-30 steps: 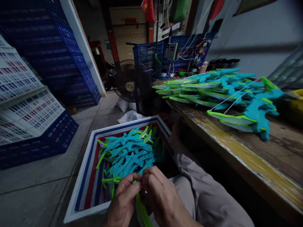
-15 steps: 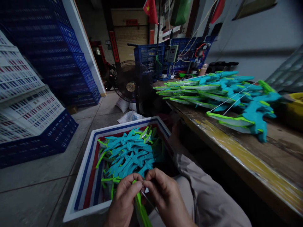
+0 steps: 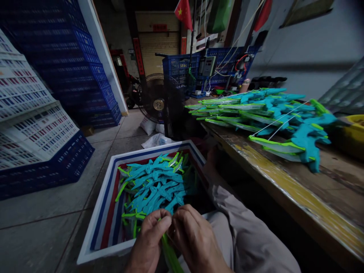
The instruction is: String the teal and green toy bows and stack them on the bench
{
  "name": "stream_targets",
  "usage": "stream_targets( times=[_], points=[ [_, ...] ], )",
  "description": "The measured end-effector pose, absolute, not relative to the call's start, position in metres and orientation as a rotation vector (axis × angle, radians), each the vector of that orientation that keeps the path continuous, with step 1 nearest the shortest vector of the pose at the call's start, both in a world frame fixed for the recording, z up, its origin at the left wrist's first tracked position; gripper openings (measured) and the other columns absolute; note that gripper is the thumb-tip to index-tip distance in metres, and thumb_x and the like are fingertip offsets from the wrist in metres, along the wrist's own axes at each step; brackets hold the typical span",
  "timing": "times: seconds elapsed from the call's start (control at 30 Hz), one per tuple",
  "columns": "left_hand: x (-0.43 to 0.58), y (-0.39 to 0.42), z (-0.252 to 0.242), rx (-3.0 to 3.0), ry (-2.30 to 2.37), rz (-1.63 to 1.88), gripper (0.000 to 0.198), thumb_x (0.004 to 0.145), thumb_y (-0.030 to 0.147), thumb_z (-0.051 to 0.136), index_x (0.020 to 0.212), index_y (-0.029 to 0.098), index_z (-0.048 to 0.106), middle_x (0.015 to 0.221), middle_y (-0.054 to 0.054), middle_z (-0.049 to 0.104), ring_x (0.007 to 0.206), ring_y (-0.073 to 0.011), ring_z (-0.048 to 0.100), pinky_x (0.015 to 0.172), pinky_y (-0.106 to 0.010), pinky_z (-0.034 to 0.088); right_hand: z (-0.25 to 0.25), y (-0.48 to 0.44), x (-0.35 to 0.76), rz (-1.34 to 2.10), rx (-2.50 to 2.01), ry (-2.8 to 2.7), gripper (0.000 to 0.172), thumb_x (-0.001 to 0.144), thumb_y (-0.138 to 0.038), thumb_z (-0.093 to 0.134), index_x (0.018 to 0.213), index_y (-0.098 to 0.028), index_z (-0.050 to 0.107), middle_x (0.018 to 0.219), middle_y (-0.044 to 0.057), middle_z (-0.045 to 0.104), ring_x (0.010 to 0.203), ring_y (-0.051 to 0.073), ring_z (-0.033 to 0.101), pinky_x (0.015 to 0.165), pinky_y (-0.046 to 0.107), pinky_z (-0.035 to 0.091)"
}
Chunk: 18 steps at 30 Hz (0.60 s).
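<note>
My left hand point(image 3: 149, 239) and my right hand point(image 3: 193, 239) are pressed together over my lap, both pinching the upper end of a green plastic toy part point(image 3: 170, 256). The part runs down between my hands and out of the bottom of the view. Just beyond my fingers stands a striped box point(image 3: 98, 212) holding several teal and green toy crossbow pieces point(image 3: 155, 185). What my fingertips do at the part's tip is hidden.
To my right a worn wooden bench point(image 3: 287, 185) carries a stack of strung teal and green crossbows point(image 3: 267, 113) and a yellow tub point(image 3: 355, 129). A floor fan point(image 3: 159, 104) stands ahead. Blue and white crates point(image 3: 42, 113) are stacked at left.
My right hand, which had drawn slightly away from the left with a thin string showing, has closed back against the left at the part's tip.
</note>
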<state>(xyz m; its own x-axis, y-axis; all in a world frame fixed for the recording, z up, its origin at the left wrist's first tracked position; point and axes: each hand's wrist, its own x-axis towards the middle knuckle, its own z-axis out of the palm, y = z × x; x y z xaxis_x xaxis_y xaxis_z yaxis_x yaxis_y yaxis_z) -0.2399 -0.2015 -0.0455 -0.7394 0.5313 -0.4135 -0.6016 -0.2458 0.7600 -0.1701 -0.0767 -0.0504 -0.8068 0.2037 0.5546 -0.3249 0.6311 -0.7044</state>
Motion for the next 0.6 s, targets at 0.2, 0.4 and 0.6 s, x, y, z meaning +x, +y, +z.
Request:
stream_targets(
  times=[0.2, 0.4, 0.6],
  points=[
    [-0.243, -0.21, -0.048, -0.105, 1.355, 1.961, 0.039, 0.061, 0.044, 0.093, 0.076, 0.016, 0.069, 0.062, 0.002, 0.063, 0.058, -0.011, 0.055, 0.06, -0.023, 0.044, -0.045, -0.076, -0.165, 1.096, 0.042, -2.255, 0.02, 0.103, -0.015, 0.042, 0.085, -0.022, 0.046, 0.076, 0.0, 0.053, 0.066, 0.014, 0.054, 0.061, 0.024, 0.044],
    [-0.241, -0.21, -0.045, -0.091, 1.406, 1.942, 0.043, 0.061, 0.051, 0.092, 0.081, 0.018, 0.072, 0.066, 0.002, 0.065, 0.061, -0.0123, 0.057, 0.061, -0.023, 0.046, -0.034, -0.071, -0.163, 1.195, 0.062, -2.397, 0.009, 0.101, -0.018, 0.051, 0.104, -0.02, 0.059, 0.094, 0.005, 0.062, 0.08, 0.016, 0.063, 0.068, 0.023, 0.049],
    [-0.247, -0.224, -0.066, -0.08, 1.647, 1.871, 0.044, 0.059, 0.054, 0.09, 0.088, 0.023, 0.078, 0.092, -0.007, 0.076, 0.089, -0.0284, 0.067, 0.074, -0.035, 0.056, -0.037, -0.072, -0.17, 0.775, 0.061, -2.516, 0.018, 0.086, -0.019, 0.069, 0.073, -0.02, 0.058, 0.069, 0.0, 0.059, 0.059, 0.015, 0.058, 0.052, 0.025, 0.04]
  ],
)
